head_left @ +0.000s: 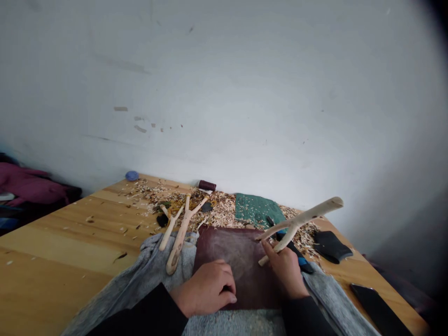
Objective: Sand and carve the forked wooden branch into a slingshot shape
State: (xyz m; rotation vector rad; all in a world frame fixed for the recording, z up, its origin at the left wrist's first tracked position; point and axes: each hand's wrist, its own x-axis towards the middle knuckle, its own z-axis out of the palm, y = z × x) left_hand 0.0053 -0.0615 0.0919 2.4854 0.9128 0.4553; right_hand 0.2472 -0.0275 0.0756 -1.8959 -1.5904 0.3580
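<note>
My right hand (pixel 285 270) grips a peeled, forked wooden branch (pixel 297 231), raised above a dark maroon leather mat (pixel 238 254). My left hand (pixel 206 289) rests on the mat with its fingers curled, and nothing shows in them. Beneath my right hand lies a blue-handled tool (pixel 304 263), partly hidden and possibly a knife. Beyond the mat, two similar peeled forked branches (pixel 178 235) lie side by side on the wooden table (pixel 63 238). A grey cloth (pixel 154 275) covers the near edge.
Wood shavings cover the far table, around a green cloth (pixel 257 210), a dark spool (pixel 207 185) and a blue roll (pixel 132 175). A black pouch (pixel 331 245) and black phone (pixel 378 310) lie right. A white wall stands behind; maroon fabric (pixel 31 186) lies left.
</note>
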